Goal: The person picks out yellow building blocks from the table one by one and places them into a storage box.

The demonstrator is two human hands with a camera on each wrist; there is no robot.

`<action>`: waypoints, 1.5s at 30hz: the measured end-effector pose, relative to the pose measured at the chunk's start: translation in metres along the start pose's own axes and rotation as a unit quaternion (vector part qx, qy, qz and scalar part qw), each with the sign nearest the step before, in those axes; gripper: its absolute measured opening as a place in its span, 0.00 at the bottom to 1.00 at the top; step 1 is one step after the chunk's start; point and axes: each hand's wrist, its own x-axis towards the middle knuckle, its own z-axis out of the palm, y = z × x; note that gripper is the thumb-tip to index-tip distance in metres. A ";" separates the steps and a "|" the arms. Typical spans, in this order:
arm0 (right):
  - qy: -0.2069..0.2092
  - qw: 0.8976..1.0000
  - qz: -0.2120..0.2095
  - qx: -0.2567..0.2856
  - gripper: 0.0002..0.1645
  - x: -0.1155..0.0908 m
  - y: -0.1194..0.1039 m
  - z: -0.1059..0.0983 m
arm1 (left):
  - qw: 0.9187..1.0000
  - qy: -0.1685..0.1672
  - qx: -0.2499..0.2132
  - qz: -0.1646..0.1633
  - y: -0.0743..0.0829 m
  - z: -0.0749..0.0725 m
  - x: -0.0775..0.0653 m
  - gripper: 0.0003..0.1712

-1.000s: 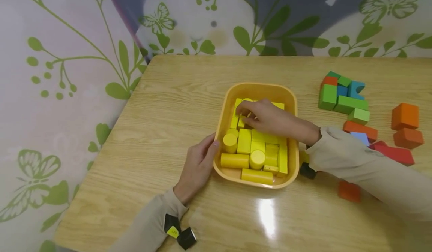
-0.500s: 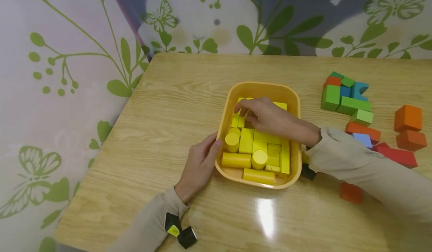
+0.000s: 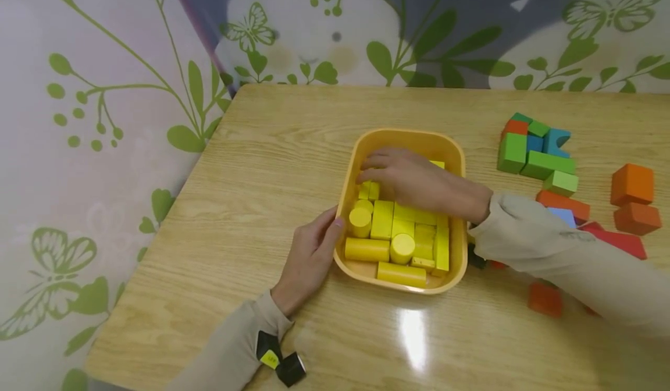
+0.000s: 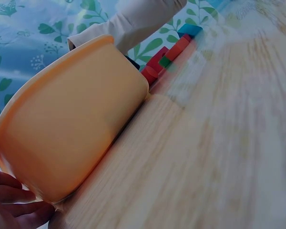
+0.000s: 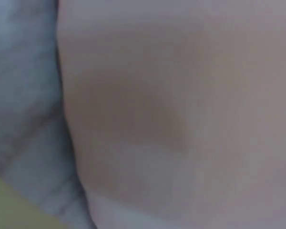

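An orange-yellow plastic bin stands on the table, holding several yellow wooden blocks, among them a lying cylinder and an upright cylinder. My left hand grips the bin's left side, thumb at the rim. In the left wrist view its fingers curl against the outer wall near the bottom corner. My right hand reaches in from the right, palm down, its fingers extended over the small yellow blocks at the upper left inside. The right thumb is hidden. Blurred skin fills most of the right wrist view.
Right of the bin lie green blocks, a blue arch block, orange blocks and a red block. Another red block lies under the right forearm. A patterned wall borders the table's far edge.
My right hand has flattened and its fingers have straightened lower over the upper-left blocks. A long yellow block there has given way to small block ends showing. The left hand stays put.
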 end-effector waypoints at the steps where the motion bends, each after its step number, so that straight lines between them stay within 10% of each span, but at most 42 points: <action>1: -0.014 1.000 0.000 -0.008 0.27 0.000 0.000 0.000 | 1.000 0.000 0.000 0.000 0.000 0.000 0.000 0.23; 21: -0.035 0.999 -0.008 0.014 0.23 -0.005 0.007 -0.008 | 1.000 0.000 -0.010 -0.004 0.000 0.009 -0.002 0.23; 31: 0.170 0.980 0.068 0.079 0.29 -0.120 -0.003 -0.033 | 1.000 -0.011 -0.004 -0.012 0.003 0.006 0.001 0.25; 38: 0.124 0.980 0.135 0.077 0.42 -0.167 -0.021 0.004 | 1.000 0.002 -0.002 -0.018 0.001 -0.001 0.000 0.24; 45: 0.142 0.981 0.112 0.075 0.30 -0.167 -0.021 0.027 | 1.000 0.003 -0.004 -0.019 0.003 0.002 -0.001 0.24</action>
